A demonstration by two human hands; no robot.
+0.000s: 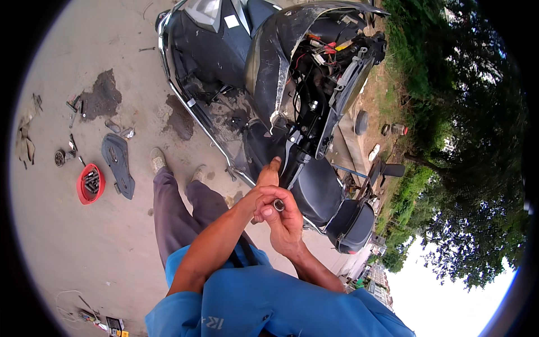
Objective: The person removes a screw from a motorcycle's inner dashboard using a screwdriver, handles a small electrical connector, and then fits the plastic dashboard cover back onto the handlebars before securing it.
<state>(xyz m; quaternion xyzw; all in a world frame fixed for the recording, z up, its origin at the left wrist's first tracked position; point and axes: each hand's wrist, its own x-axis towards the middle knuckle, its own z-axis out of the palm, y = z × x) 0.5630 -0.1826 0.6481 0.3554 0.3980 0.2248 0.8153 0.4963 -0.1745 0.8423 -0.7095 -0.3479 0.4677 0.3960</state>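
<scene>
A scooter (323, 188) with dark body panels stands before me, its front cover open and coloured wires showing. My right hand (283, 216) is closed around a metal socket tool (278, 205), whose round hollow end faces up between the fingers. Just beyond it, my left hand (268, 177) extends toward the handlebar, thumb near the silver brake lever (288, 151). The right hand overlaps the left, and most left fingers are hidden. Whether the left hand touches the tool or the handlebar, I cannot tell.
On the concrete at left lie a red hard hat (80, 188) holding metal sockets, a grey scooter panel (117, 163) and scattered tools (73, 106). Dark stains mark the ground. A cable and small boxes (115, 326) lie at lower left. Trees (449, 140) rise on the right.
</scene>
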